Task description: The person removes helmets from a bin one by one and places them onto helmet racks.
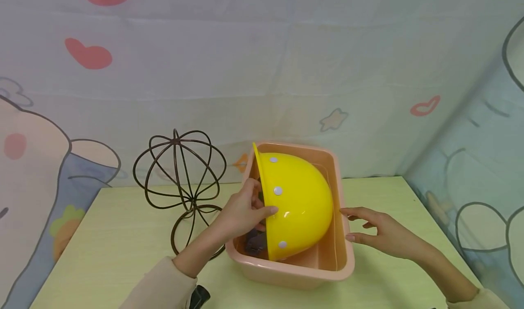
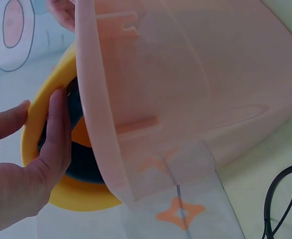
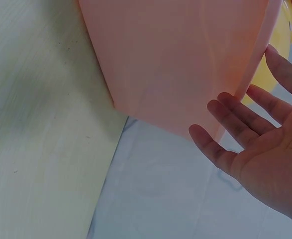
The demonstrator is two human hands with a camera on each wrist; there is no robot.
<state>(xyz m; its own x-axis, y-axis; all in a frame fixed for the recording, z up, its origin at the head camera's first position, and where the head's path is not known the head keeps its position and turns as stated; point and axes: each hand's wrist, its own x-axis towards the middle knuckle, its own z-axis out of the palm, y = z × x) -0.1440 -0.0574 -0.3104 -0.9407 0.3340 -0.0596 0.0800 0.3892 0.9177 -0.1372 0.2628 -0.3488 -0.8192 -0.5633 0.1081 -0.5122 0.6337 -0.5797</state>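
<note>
Near the table's [image 1: 123, 236] back edge, the helmet [image 1: 300, 204] stands on its side inside the tub [image 1: 341, 254], not yet lifted clear, left hand [image 1: 241, 211] gripping its brim, right hand [image 1: 382, 234] spread loosely by the tub's wall.

Your left hand [image 1: 241, 211] grips the yellow helmet's [image 1: 300, 204] brim inside the pink tub [image 1: 340, 259]; your right hand [image 1: 382, 234] touches the tub's right rim, fingers straight.

Even, bright, soft light with faint shadows; a mild sheen shows on the glossy yellow plastic helmet [image 1: 300, 200]. Head view bends at its edges; wrist views look slightly soft.
</note>
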